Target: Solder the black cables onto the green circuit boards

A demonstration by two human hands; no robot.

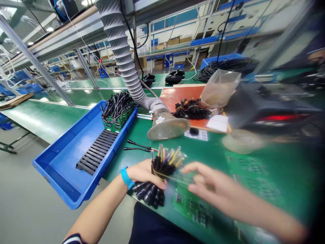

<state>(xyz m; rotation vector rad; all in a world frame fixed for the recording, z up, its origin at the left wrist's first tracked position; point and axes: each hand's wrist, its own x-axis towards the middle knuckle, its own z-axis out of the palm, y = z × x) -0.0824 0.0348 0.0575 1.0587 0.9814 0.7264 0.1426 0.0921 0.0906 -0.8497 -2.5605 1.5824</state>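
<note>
My left hand point(143, 173), with a blue wristband, is closed around a bundle of black cables point(158, 176) whose coloured wire ends fan out at the top and whose black connectors hang toward me. My right hand point(215, 188) is blurred by motion, fingers stretched toward the bundle, just above a green circuit board point(193, 206) lying on the green bench. It holds nothing that I can see.
A blue tray point(66, 162) at the left holds a black slotted rack point(98, 152) and circuit boards with black cables point(118, 110). A grey extraction hose ends in a clear funnel point(167, 125). Loose cables point(138, 146), a cable pile point(191, 108), a plastic bag point(219, 88) lie behind.
</note>
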